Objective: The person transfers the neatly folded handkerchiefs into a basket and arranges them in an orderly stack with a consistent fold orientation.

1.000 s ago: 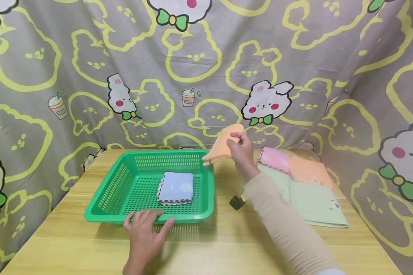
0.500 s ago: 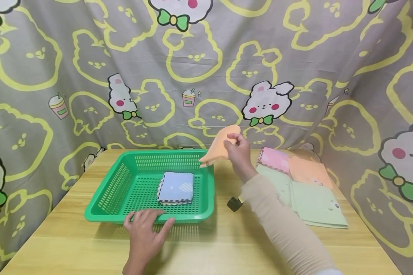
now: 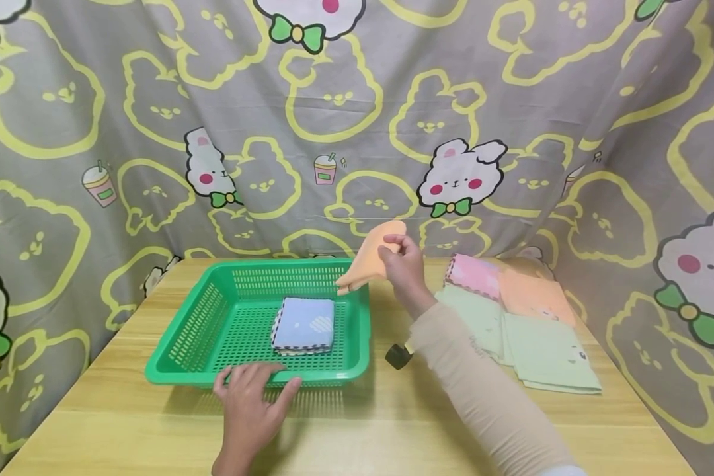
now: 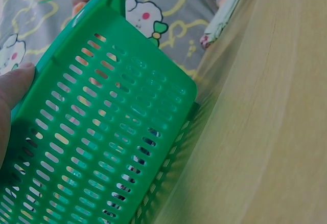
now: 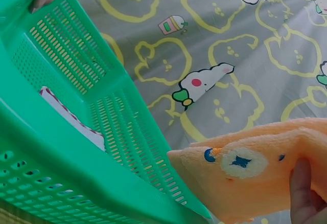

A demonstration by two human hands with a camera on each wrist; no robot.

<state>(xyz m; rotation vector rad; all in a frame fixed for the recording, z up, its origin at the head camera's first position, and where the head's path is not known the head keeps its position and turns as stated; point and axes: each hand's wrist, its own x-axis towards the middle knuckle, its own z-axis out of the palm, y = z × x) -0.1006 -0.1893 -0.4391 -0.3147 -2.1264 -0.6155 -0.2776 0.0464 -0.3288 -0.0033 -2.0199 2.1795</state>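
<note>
Head view: our right hand (image 3: 404,264) pinches a folded orange plush towel (image 3: 367,254), further left than before, by the right rim of our green rectangular plastic basket (image 3: 333,377); our left hand (image 3: 251,400) grips its front, fingers kinda hidden.

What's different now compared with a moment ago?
The right hand has moved a little left and slightly down, carrying the orange cloth further across the right edge of the basket. Nothing was newly grabbed or let go. The left hand stayed on the basket's near rim, and the blue cloth inside stayed put.
</note>
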